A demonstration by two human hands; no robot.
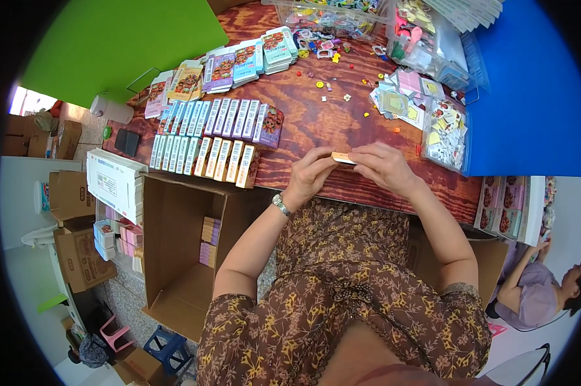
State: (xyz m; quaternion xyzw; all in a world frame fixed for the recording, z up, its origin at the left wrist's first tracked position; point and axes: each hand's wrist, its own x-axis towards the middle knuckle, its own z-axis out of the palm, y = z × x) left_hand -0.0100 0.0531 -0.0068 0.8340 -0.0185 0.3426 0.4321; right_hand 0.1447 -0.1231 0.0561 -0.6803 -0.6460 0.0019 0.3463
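Between both hands, just above the table's near edge, is a small orange-and-white carton (344,157). My left hand (311,172), with a watch on its wrist, pinches the carton's left end. The fingers of my right hand (384,166) close on its right end. To the left stand two rows of small upright cartons: blue and purple ones (235,119) behind, green and orange ones (219,159) in front. Farther back lie stacks of flat carton blanks (245,61) in purple, blue and teal.
Small colourful trinkets (329,55) lie scattered at the back, before a clear bin (342,22). Card pieces fill a tray (446,132) at right. Below the table's left side stands an open cardboard box (174,244) with several cartons inside. Another person (538,289) sits at far right.
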